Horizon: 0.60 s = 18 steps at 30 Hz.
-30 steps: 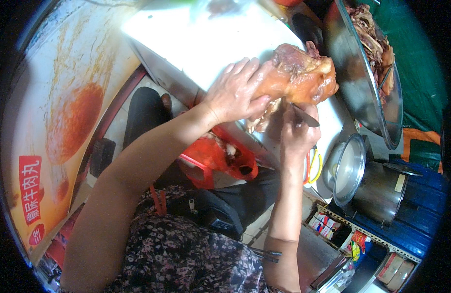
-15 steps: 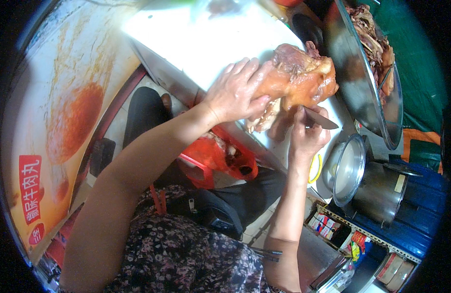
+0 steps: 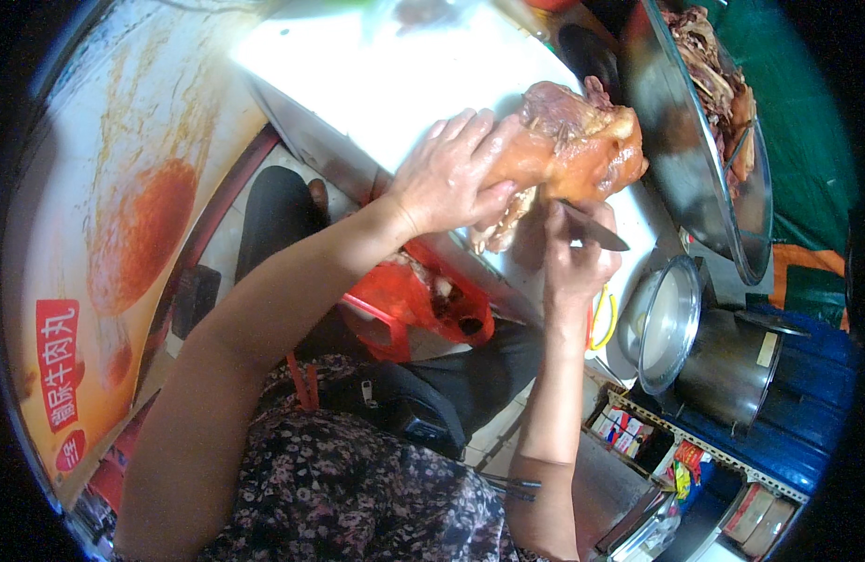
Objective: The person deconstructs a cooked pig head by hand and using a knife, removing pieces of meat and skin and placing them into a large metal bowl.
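Note:
A large chunk of skin-on meat (image 3: 592,150), glossy orange-brown with reddish flesh on top and a ragged, pale bony part at its lower left, lies on a bright white board (image 3: 329,84). My left hand (image 3: 453,173) grips its left end, fingers over the top and thumb on the near side. In my right hand (image 3: 575,258) is a small knife (image 3: 596,229), held at the meat's near edge with the blade slanting down to the right. Part of the knife is hidden by my fingers.
At upper right stands a big metal basin (image 3: 662,103) with meat and bones. A steel bowl (image 3: 668,323) and a lidded pot (image 3: 727,370) sit at right, near a yellow handle (image 3: 603,318). Below the board hangs a red plastic bag (image 3: 395,304).
My right hand and the knife have shifted slightly left along the meat's near edge. More of the yellow handle shows. My left hand and the meat stay nearly in place.

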Tool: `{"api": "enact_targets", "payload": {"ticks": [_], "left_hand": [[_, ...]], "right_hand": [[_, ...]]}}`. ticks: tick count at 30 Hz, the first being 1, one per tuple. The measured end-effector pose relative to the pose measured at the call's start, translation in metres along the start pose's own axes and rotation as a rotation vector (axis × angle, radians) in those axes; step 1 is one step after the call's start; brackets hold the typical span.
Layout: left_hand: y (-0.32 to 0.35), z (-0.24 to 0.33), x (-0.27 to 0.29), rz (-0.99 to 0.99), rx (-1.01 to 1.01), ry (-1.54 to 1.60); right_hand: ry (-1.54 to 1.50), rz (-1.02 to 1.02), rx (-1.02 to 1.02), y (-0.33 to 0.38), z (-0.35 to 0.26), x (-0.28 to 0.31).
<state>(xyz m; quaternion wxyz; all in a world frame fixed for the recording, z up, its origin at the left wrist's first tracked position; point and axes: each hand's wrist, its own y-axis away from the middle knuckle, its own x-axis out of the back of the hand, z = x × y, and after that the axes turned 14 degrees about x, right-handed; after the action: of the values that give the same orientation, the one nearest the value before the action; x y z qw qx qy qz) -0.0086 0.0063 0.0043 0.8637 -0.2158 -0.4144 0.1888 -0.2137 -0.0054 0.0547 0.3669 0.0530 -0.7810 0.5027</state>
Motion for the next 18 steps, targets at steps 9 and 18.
{"api": "enact_targets", "payload": {"ticks": [9,18], "left_hand": [[0.000,0.000,0.001,-0.046,0.021,0.020],[-0.001,0.000,-0.001,-0.028,0.006,-0.001]], "right_hand": [[0.074,-0.012,-0.092,0.002,0.005,0.006],[0.127,-0.004,-0.133,0.005,0.010,0.009]]}}
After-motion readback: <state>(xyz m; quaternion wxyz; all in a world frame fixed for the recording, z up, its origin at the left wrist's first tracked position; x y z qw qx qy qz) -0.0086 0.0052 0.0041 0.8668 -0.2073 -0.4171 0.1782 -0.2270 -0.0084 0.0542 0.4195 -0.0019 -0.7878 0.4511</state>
